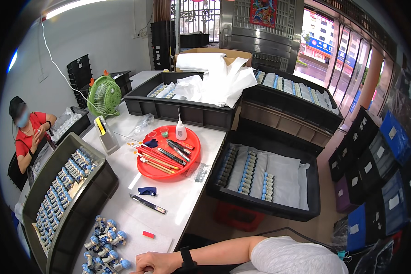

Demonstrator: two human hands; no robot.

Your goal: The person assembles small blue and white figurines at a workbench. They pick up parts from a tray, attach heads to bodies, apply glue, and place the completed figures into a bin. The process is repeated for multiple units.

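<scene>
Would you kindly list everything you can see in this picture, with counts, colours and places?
Figurines: a cluster, blue and white, table's near left.
Grey tray: one, rows of figurines, left edge.
Red tray: one, round, holding brushes, mid-table.
Glue bottle: one, white, on the red tray.
Fan: one, green, far left.
Black crates: several, right and behind.
Blue cloth: one, mid-table.
Co-worker: one, red top, far left.
Hand: one, wrist in a black band, bottom edge beside the figurines; which hand, unclear.
</scene>
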